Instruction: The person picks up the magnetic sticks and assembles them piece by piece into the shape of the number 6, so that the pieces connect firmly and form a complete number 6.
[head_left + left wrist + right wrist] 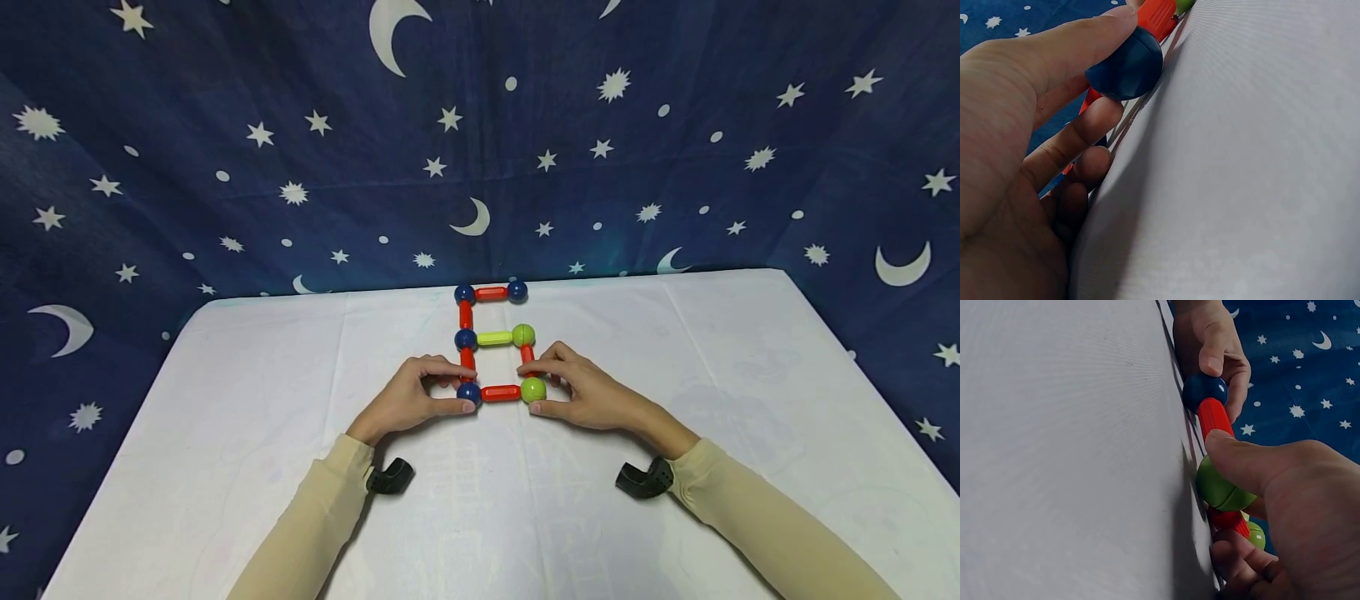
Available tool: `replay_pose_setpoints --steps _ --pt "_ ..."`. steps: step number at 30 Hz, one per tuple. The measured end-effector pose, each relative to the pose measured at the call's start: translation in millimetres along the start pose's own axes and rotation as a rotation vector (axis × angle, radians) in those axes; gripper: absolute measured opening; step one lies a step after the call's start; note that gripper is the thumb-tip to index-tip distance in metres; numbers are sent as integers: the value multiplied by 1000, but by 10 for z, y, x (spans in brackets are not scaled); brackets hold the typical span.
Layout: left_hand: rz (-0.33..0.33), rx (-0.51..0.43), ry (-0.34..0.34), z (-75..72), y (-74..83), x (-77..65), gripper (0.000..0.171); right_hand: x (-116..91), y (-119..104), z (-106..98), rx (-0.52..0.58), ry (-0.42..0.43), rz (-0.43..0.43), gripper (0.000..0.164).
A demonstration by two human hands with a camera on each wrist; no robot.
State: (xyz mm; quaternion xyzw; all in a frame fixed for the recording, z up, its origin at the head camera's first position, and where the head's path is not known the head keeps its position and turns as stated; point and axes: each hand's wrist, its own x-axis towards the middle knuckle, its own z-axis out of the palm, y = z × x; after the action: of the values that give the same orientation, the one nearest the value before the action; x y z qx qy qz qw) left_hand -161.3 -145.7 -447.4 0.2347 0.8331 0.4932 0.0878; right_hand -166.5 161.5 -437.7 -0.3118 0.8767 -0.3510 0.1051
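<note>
Two hands are on a flat frame of rods and balls laid out on the white table (225, 433), with the starry blue cloth (225, 125) hanging behind. Largest first: the frame (495, 338) itself, a closed lower square with an open upper part beyond it, reaching away from the fingertips. The left hand (408, 398) pinches the near blue ball (468, 392) between thumb and curled forefinger, and the left wrist view shows the thumb over that ball (1125, 64) with the other fingers tucked beneath. The right hand (588, 393) pinches the near green ball (533, 389) the same way, thumb on top in its wrist view (1222, 486). Between the two thumbs runs the near red rod (501, 392), touching both balls. Past the fingertips sits the yellow-green rod (494, 337), then the far red rod (491, 293) with a blue ball at each end. By my reckoning the lower square is done; the upper one lacks its right side, and no spare pieces show on the table.
</note>
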Motion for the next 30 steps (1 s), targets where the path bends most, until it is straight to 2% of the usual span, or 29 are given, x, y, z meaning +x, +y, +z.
replay_pose_setpoints --steps 7,12,15,17,25,30 --pt "-4 9 -2 -3 16 8 40 18 55 -65 71 41 -26 50" --pt "-18 2 -2 -5 18 6 41 149 169 -102 166 199 -34 39" --pt "-28 -3 2 -2 17 4 41 265 224 -91 174 298 -12 39" --pt "-25 -1 3 -3 13 7 41 336 236 -86 152 334 9 39" --pt "-18 8 4 -8 0 9 40 475 148 -67 83 331 114 29" --pt "-10 -6 7 4 11 1 40 464 112 -65 79 308 168 31"
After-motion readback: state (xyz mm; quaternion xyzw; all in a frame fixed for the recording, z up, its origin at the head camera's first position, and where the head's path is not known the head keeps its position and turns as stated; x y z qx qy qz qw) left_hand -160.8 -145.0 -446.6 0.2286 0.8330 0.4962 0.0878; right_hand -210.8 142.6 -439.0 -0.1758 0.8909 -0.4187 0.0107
